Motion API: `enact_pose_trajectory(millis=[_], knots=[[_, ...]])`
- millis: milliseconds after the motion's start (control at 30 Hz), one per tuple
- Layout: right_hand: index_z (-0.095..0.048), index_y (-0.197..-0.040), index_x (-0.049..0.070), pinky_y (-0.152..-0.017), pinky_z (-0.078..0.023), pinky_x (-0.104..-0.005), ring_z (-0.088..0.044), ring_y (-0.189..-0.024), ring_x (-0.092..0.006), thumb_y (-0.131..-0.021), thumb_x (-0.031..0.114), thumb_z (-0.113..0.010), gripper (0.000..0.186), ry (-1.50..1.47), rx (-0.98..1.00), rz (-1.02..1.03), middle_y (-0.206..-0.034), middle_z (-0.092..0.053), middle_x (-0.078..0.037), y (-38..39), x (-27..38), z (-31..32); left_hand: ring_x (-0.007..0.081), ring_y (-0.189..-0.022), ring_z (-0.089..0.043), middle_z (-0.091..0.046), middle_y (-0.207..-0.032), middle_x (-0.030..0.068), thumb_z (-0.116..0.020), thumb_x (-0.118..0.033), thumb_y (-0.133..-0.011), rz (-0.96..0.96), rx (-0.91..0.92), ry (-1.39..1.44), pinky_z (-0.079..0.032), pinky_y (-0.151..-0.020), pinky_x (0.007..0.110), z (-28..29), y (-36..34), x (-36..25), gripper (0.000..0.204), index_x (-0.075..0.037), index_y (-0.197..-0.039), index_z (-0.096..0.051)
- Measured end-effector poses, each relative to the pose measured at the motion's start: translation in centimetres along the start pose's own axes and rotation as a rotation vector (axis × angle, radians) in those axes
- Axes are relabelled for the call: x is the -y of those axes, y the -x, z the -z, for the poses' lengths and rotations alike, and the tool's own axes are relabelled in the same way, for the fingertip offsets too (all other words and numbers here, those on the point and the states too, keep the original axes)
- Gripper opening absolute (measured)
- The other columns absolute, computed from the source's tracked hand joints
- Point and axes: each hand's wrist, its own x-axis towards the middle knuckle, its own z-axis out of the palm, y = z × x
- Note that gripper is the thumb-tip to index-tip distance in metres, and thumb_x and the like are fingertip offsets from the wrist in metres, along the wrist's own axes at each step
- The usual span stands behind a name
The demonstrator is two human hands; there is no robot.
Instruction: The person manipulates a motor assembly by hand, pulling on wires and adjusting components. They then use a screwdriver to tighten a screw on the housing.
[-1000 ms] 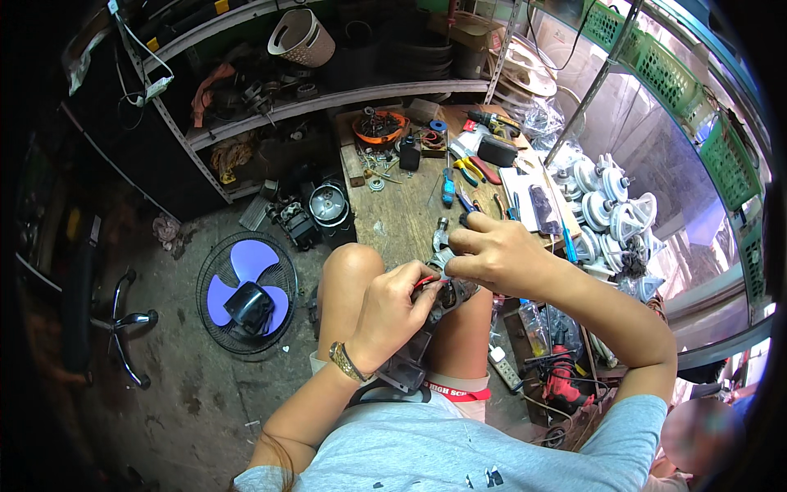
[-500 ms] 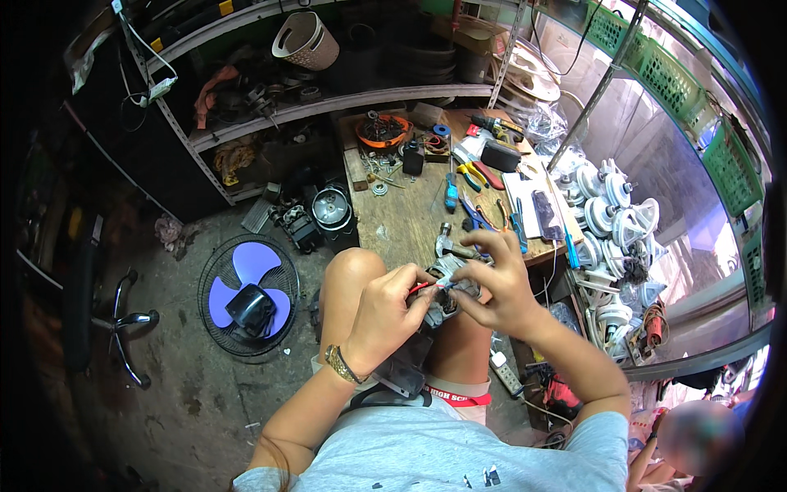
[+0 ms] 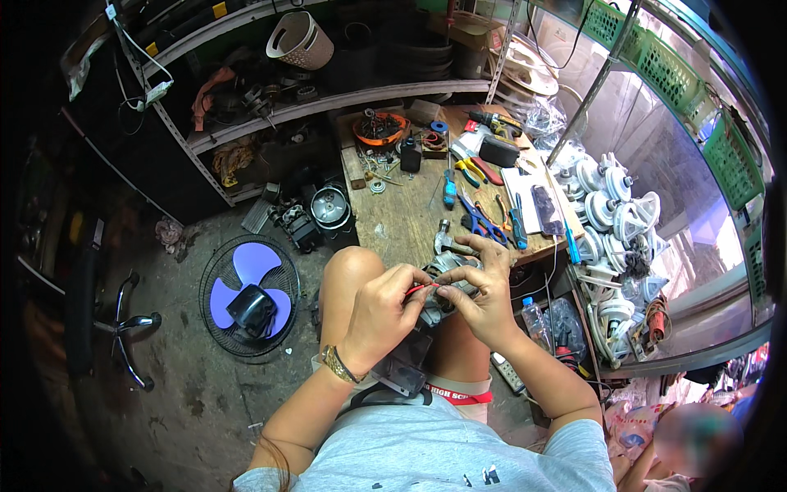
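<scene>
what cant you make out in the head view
Thin red piece, head view: left end hidden by left hand; too small to tell if right hand grips it.
Grey metal part, head view: partly behind right hand.
Dark bits in the orange bowl, head view: too small.
Other person, head view: head blurred.

A purple-bladed fan (image 3: 251, 308) rests on the floor (image 3: 197, 373).

The wire (image 3: 418, 289) looks plastic-coated, the table (image 3: 398, 215) scuffed matt wood, the left blades (image 3: 256, 261) smooth plastic, the far basket (image 3: 303, 47) matt plastic, the near shirt (image 3: 426, 447) matt cloth.
</scene>
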Motion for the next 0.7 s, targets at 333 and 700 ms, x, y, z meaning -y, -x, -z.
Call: enact_pose_trajectory(millis=[333, 700], knots=[[-0.07, -0.091, 0.012, -0.112, -0.027, -0.0538, -0.029, -0.139, -0.0451, -0.075, 0.022, -0.076, 0.02, -0.118, 0.27, -0.098, -0.142, -0.048, -0.014, -0.3, -1.1, 0.3, 0.0287, -0.071, -0.066, -0.064, -0.081, 0.0139, -0.066, 0.001, -0.083, -0.032, 0.044, 0.032, -0.051, -0.061, 0.035, 0.3, -0.2, -0.4, 0.008, 0.001, -0.09, -0.063], [-0.063, -0.078, 0.012, -0.113, -0.008, -0.065, -0.032, -0.136, -0.0422, -0.065, 0.018, -0.074, 0.018, 0.313, -0.03, 0.13, -0.132, -0.053, -0.013, -0.4, 1.2, 0.0, 0.0296, -0.07, -0.066, -0.066, -0.077, 0.0169, -0.067, -0.002, -0.083, 0.055, 0.07, 0.109, -0.05, -0.062, 0.036, 0.2, -0.8, -0.6, 0.008, 0.003, -0.088, -0.062]])
